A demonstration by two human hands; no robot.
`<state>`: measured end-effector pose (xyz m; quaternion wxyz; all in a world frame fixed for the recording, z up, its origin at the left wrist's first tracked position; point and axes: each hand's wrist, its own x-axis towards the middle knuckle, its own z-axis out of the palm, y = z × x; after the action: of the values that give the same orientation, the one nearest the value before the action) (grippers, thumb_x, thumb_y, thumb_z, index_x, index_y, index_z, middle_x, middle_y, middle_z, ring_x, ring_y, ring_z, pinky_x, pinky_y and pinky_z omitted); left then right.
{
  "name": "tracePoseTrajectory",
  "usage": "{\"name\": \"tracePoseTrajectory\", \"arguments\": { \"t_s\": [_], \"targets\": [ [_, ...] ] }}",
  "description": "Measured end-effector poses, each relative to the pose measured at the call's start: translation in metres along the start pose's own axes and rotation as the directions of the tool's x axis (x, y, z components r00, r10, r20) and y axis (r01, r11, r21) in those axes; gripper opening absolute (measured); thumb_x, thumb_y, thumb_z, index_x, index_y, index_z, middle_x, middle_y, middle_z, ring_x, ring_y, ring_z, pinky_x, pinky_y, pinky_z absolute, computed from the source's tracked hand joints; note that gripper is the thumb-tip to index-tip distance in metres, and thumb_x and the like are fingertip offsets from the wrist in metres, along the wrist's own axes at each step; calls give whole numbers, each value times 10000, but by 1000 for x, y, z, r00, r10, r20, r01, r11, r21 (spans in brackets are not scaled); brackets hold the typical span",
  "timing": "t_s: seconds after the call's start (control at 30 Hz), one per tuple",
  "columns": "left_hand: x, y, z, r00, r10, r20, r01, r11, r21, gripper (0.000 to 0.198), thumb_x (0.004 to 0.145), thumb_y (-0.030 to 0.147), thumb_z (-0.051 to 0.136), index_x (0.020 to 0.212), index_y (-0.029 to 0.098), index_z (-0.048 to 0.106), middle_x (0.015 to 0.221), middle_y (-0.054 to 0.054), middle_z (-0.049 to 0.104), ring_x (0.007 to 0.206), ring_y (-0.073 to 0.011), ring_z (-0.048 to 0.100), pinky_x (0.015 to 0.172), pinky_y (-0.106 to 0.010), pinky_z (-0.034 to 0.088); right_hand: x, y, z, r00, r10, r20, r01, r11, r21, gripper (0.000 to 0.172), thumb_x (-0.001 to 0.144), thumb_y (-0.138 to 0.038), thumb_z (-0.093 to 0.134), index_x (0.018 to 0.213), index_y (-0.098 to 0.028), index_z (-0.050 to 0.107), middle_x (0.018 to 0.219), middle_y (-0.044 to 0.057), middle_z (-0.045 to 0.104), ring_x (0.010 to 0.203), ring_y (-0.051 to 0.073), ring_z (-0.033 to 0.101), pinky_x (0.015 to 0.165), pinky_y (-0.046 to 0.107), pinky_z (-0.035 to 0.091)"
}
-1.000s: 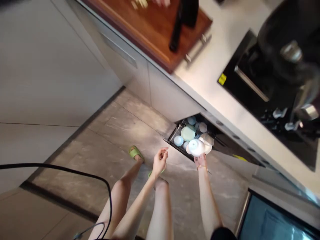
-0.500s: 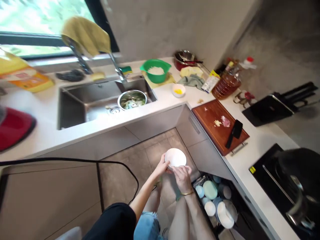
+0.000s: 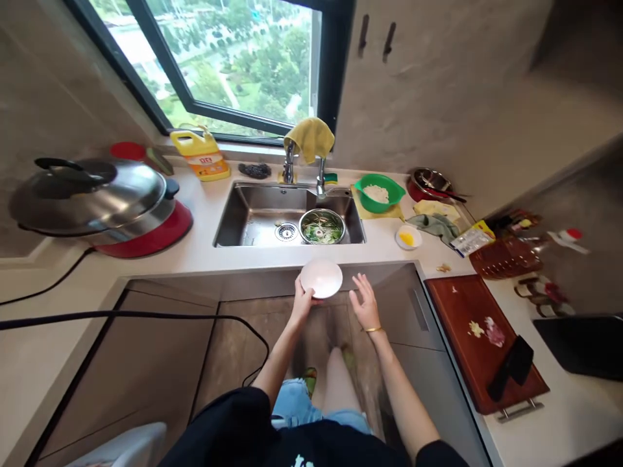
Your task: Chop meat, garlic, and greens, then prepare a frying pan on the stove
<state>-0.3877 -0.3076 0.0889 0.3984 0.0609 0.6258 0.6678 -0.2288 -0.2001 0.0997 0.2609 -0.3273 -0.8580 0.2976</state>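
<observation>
My left hand (image 3: pixel 302 299) grips the rim of a white bowl (image 3: pixel 322 278), holding it up in front of the counter edge below the sink. My right hand (image 3: pixel 365 302) is just right of the bowl, apart from it, fingers spread with nothing in them. Beyond the bowl, a steel pot (image 3: pixel 322 226) with leafy greens in water sits in the right part of the sink (image 3: pixel 253 214). A faucet (image 3: pixel 320 178) with a yellow cloth (image 3: pixel 310 138) draped over it rises behind.
On the right lie a cutting board (image 3: pixel 452 324) with chopped bits and a black cleaver (image 3: pixel 513 366). A green colander (image 3: pixel 380 192) and a small dish (image 3: pixel 407 237) with something yellow stand right of the sink. A red-based steamer (image 3: pixel 141 241) stands left; a black cable (image 3: pixel 146 315) crosses below.
My view has swung left from the open drawer toward the sink. The bowl has come to the counter front in my left hand; my right hand has let go of it.
</observation>
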Motion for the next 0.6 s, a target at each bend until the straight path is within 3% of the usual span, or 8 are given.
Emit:
{"name": "tracePoseTrajectory", "arguments": {
  "t_s": [0.1,0.17,0.3,0.4,0.5,0.6],
  "targets": [
    [54,29,-10,994,52,-93,-53,999,-13,675,727,166,466,1350,249,219,1358,-123,356,946,-212,577,579,-276,579,83,24,10,997,-8,82,20,989,-145,461,856,-266,408,1306,-188,475,1396,91,415,1334,207,291,1082,433,265],
    [95,47,-19,985,74,-154,-76,997,-7,680,734,170,466,1361,240,213,1360,-136,355,906,-207,598,567,-287,579,153,41,26,987,-2,161,46,961,-272,485,845,-244,413,1321,-158,449,1429,96,366,1350,201,250,1087,401,253],
    [175,78,-39,958,75,-277,-68,997,36,691,755,198,470,1386,243,191,1356,-145,374,773,-173,628,527,-283,563,312,61,76,964,9,264,121,873,-472,513,843,-228,411,1345,-123,400,1466,96,297,1366,191,186,1086,361,216],
    [224,97,-52,935,56,-350,-32,997,72,664,761,208,485,1380,251,248,1339,-136,409,769,-181,622,505,-276,545,410,67,122,940,67,334,146,807,-572,545,828,-207,430,1357,-90,367,1478,130,255,1367,210,158,1077,377,192],
    [264,112,-62,924,34,-380,2,996,94,640,751,188,515,1356,256,319,1313,-124,443,843,-198,601,514,-253,534,464,71,158,915,148,374,135,763,-632,553,814,-207,455,1353,-112,372,1456,149,284,1348,248,176,1039,428,219],
    [297,123,-70,924,-3,-383,38,996,85,618,747,146,515,1338,216,351,1291,-142,460,848,-196,583,530,-243,521,479,71,177,903,264,338,24,756,-654,434,813,-239,475,1220,-96,526,1316,196,442,1259,308,304,985,471,254]
  ]
}}
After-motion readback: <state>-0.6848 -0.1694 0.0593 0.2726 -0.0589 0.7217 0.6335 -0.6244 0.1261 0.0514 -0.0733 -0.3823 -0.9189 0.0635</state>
